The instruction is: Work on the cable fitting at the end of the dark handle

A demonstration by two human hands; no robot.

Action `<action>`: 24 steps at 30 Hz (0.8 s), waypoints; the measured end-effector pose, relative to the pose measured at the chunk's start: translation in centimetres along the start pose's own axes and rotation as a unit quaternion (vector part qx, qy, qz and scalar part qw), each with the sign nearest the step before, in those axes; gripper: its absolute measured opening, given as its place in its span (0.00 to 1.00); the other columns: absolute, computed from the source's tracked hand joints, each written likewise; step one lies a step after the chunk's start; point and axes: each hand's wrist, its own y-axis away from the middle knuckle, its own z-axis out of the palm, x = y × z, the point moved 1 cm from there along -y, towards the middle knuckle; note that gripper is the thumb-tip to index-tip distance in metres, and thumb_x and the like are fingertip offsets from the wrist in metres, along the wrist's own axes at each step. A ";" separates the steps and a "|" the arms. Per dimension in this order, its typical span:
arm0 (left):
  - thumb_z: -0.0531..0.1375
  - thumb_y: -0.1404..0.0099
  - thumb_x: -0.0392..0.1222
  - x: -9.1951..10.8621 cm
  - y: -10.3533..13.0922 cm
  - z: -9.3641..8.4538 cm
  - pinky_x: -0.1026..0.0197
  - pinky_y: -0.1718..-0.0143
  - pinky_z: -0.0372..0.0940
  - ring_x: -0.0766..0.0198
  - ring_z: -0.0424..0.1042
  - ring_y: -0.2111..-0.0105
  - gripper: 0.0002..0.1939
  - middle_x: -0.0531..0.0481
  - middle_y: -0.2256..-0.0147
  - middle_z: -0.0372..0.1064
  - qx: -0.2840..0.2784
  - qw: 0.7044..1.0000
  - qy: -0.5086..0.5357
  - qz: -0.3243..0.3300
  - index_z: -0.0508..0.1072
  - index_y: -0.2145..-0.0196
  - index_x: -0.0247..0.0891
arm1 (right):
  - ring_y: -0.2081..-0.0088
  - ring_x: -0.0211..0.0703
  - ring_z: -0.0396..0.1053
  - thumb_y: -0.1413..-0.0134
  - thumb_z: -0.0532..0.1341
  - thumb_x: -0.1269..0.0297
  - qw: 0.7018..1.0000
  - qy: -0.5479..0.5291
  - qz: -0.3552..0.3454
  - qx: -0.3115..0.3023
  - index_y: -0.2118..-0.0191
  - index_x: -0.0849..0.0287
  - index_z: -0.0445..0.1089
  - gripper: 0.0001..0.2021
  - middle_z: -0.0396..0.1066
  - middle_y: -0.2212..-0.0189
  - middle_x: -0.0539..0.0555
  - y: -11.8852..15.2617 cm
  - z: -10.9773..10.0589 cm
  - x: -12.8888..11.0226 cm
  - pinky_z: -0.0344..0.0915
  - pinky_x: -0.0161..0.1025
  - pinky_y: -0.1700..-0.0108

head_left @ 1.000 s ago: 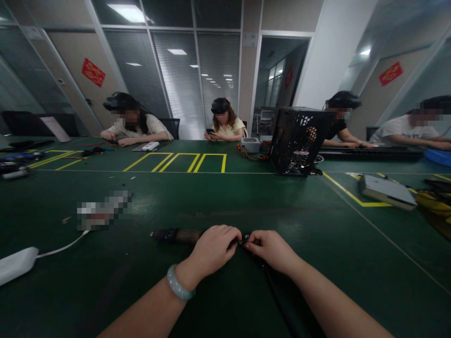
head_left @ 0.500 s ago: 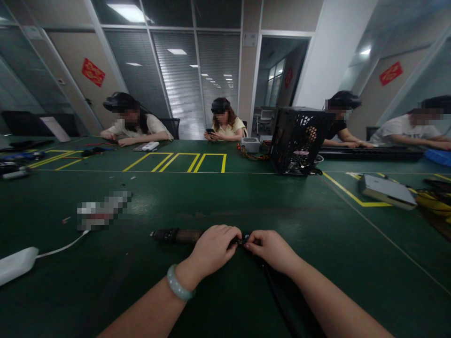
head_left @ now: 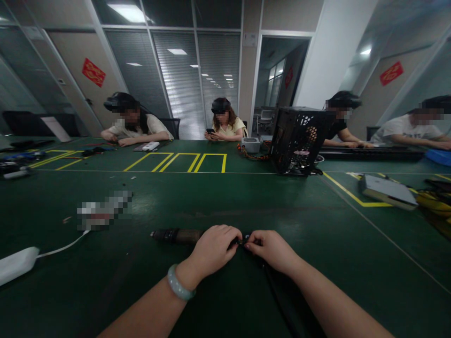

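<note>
Nothing has visibly moved in the past half second: my left hand (head_left: 218, 246) and right hand (head_left: 273, 249) meet over the bench (head_left: 197, 197), beside the tool (head_left: 189, 236).

The tool lies flat, my left fingers clamped over its right end; my right fingers pinch together on a small part (head_left: 241, 242) between the hands, too dark to identify. The round barrel could roll, I judge, if my left grip slackened, and a tug on the black cable (head_left: 276, 300) trailing toward me might jerk the small part loose. The barrel is a dull brown cylinder, ringed in black, with a metallic-looking tip; the cable looks rubbery, the green bench smooth with a faint sheen, so a dropped piece might skid.
</note>
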 end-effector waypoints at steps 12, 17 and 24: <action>0.57 0.36 0.35 -0.2 0.1 0.2 0.56 0.57 0.62 0.59 0.68 0.59 0.08 0.52 0.61 0.69 0.000 1.000 -0.006 -0.007 0.67 0.58 0.42 | 0.71 0.37 0.68 0.43 0.60 0.58 1.000 -0.010 0.003 -0.009 0.67 0.56 0.75 0.10 0.74 0.72 0.48 -0.1 0.1 0.2 0.56 0.31 0.72; 0.58 0.37 0.35 0.0 0.0 0.0 0.56 0.57 0.62 0.60 0.68 0.59 0.07 0.53 0.61 0.69 -0.007 1.000 -0.006 -0.009 0.68 0.60 0.42 | 0.72 0.38 0.67 0.44 0.60 0.57 1.000 -0.001 0.003 -0.003 0.67 0.56 0.75 0.10 0.73 0.73 0.49 -0.2 0.2 0.2 0.56 0.31 0.72; 0.57 0.36 0.36 0.0 0.0 0.1 0.56 0.56 0.61 0.59 0.68 0.59 0.08 0.51 0.61 0.70 0.003 1.000 -0.005 -0.006 0.68 0.59 0.42 | 0.73 0.37 0.67 0.44 0.60 0.58 1.000 -0.001 0.008 -0.004 0.67 0.56 0.75 0.10 0.73 0.73 0.48 -0.3 0.3 0.3 0.55 0.31 0.73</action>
